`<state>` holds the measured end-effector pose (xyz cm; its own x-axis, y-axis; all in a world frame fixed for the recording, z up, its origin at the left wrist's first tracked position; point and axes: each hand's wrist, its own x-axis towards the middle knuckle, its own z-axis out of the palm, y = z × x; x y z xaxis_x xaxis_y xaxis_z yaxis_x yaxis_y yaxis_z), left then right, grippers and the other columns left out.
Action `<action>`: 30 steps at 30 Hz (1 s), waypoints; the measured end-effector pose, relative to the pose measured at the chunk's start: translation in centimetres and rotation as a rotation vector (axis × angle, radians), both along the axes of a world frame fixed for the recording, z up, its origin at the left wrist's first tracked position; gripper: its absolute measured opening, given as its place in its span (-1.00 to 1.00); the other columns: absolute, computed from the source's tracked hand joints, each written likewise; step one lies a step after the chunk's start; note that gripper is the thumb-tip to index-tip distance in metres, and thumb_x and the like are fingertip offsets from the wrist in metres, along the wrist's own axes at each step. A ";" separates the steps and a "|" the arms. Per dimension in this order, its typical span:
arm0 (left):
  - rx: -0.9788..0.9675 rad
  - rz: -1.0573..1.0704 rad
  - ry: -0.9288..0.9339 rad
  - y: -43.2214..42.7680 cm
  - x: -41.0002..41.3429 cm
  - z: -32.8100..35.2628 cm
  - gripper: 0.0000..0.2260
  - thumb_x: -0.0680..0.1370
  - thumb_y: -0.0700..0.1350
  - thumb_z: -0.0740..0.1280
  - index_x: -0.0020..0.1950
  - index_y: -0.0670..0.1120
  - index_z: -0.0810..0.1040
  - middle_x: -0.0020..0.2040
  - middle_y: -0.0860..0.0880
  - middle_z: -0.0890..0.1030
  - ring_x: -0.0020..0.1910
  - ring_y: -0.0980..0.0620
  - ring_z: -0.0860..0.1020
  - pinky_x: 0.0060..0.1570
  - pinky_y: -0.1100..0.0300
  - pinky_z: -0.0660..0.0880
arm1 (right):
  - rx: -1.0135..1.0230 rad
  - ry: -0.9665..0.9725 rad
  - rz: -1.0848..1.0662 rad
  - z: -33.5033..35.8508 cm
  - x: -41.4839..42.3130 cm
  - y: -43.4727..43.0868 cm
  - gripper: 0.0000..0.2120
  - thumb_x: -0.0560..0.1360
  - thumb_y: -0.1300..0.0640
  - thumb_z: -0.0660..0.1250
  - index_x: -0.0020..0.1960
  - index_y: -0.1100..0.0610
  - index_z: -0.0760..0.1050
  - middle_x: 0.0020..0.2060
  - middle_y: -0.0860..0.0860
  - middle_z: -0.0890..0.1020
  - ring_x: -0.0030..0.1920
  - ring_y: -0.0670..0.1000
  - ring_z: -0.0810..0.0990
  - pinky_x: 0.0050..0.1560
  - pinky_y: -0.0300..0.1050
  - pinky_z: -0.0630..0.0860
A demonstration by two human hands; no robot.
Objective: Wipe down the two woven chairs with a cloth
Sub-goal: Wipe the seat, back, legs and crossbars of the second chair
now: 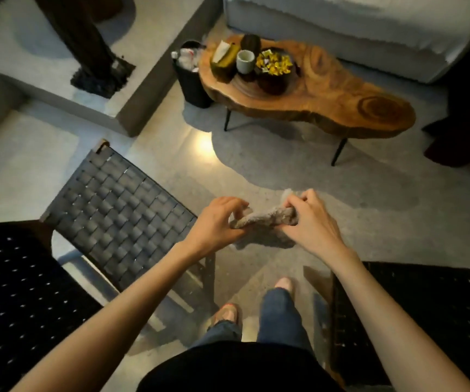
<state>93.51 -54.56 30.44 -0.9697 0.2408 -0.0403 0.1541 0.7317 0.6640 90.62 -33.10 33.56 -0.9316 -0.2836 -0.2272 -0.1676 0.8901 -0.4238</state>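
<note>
A beige fuzzy cloth (265, 219) hangs stretched between both hands above the floor. My left hand (217, 222) pinches its left end, and my right hand (310, 219) grips its right end, with a tuft sticking up behind the fingers. One woven chair stands to my left: its dark woven seat (115, 213) lies just left of my left hand, and its woven back (16, 292) fills the lower left. The second woven chair (426, 306) is at the lower right, partly behind my right forearm.
A live-edge wooden coffee table (327, 100) stands ahead with a tissue holder, a cup and a bowl of yellow items. A black waste bin (191, 77) sits at its left end. A white sofa (369, 29) is behind. My feet stand on the grey floor between the chairs.
</note>
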 end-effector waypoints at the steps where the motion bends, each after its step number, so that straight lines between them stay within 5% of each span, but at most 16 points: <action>1: -0.004 0.044 -0.001 -0.9 -0.3 0.0 -0.73 0.40 -0.09 0.48 0.05 -0.13 0.57 -0.09 0.07 0.54 -0.04 0.07 0.49 0.03 0.24 0.37 | 0.015 0.014 0.054 -0.1 -1.5 -0.8 -0.72 0.38 -0.01 0.45 -0.03 0.03 0.41 0.02 -0.02 0.34 0.03 0.04 0.39 -0.17 -0.07 0.41; 6: -0.034 0.294 -0.006 -4.4 -2.2 -0.3 -0.85 0.36 -0.13 0.45 -0.13 -0.05 0.54 -0.18 0.07 0.60 -0.15 0.00 0.55 -0.17 0.15 0.40 | 0.031 -0.033 0.405 -0.8 -9.5 -5.3 -0.71 0.31 0.04 0.50 -0.23 0.07 0.37 0.33 0.00 0.43 0.31 0.08 0.34 0.17 -0.09 0.28; 9: -0.024 0.475 -0.049 -5.3 -3.5 -0.6 -0.83 0.37 -0.10 0.39 -0.12 -0.03 0.44 -0.11 -0.02 0.64 -0.13 -0.06 0.54 -0.16 0.14 0.33 | 0.074 -0.077 0.550 -0.6 -13.6 -7.7 -0.76 0.36 -0.01 0.43 -0.23 0.00 0.36 -0.06 -0.01 0.61 0.10 0.07 0.51 0.36 -0.04 0.12; 11: -0.043 0.575 -0.033 -5.5 -3.7 -0.6 -0.77 0.39 -0.15 0.42 0.02 -0.06 0.51 -0.08 -0.01 0.63 -0.12 0.00 0.53 -0.14 0.18 0.34 | 0.082 -0.116 0.629 -0.2 -16.1 -9.2 -0.77 0.37 0.01 0.41 -0.21 0.03 0.35 -0.27 0.00 0.56 -0.07 0.14 0.54 0.18 0.00 0.32; 14: -0.097 0.706 -0.060 -5.3 -3.3 -0.9 -0.81 0.44 -0.11 0.42 0.04 -0.06 0.59 -0.03 -0.02 0.60 -0.04 0.01 0.50 -0.02 0.11 0.42 | 0.058 -0.176 0.753 0.4 -19.0 -11.6 -0.82 0.36 0.12 0.38 -0.13 0.05 0.38 -0.25 0.04 0.59 -0.16 0.15 0.54 -0.23 0.01 0.42; 19: -0.046 1.030 -0.165 -5.3 -0.2 -3.2 -0.81 0.49 0.01 0.39 0.03 -0.07 0.61 0.06 0.04 0.50 0.06 0.10 0.43 0.01 0.25 0.36 | 0.036 -0.223 0.970 -0.4 -21.0 -17.1 -0.81 0.37 0.18 0.37 -0.03 0.03 0.50 -0.12 -0.01 0.61 -0.10 0.06 0.55 -0.16 0.02 0.52; 22: 0.019 1.164 -0.225 -5.4 3.0 -4.9 -0.86 0.50 0.00 0.39 0.01 -0.01 0.59 0.26 0.08 0.49 0.23 0.12 0.42 0.21 0.16 0.39 | 0.054 -0.274 1.089 -2.2 -19.9 -20.6 -0.82 0.34 0.25 0.36 -0.08 0.05 0.54 -0.15 0.03 0.63 -0.12 0.07 0.57 -0.14 0.04 0.54; 25: 0.051 1.202 -0.321 -5.5 6.2 -6.9 -0.94 0.50 -0.05 0.39 -0.13 0.02 0.53 0.36 0.07 0.46 0.42 0.08 0.29 0.43 0.04 0.15 | 0.106 -0.324 1.151 -4.5 -17.5 -23.8 -0.82 0.34 0.24 0.35 -0.14 -0.01 0.57 -0.27 -0.03 0.62 -0.22 -0.02 0.57 -0.23 -0.07 0.55; 28: 0.102 1.263 -0.408 -6.0 9.5 -8.9 -0.95 0.52 -0.02 0.37 -0.07 0.04 0.54 0.00 0.11 0.61 0.16 0.10 0.51 0.46 0.03 0.03 | 0.088 -0.374 1.173 -7.1 -14.7 -26.5 -0.82 0.33 0.23 0.37 -0.21 -0.05 0.56 -0.41 -0.17 0.55 -0.38 -0.20 0.50 -0.44 -0.39 0.35; 30: 0.157 1.351 -0.404 -6.7 11.4 -10.2 -0.91 0.53 0.02 0.35 -0.13 0.06 0.50 -0.24 0.15 0.55 -0.16 0.18 0.53 0.38 0.08 0.20 | 0.059 -0.380 1.177 -9.1 -13.1 -28.1 -0.83 0.33 0.22 0.40 -0.16 -0.03 0.56 -0.31 -0.10 0.59 -0.25 -0.13 0.53 -0.35 -0.36 0.34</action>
<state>104.92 -61.23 20.26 -0.3824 -0.8202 -0.4254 -0.8107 0.0770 0.5803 77.55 -61.23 24.42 0.0106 -0.8836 -0.4682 -0.7536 0.3007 -0.5846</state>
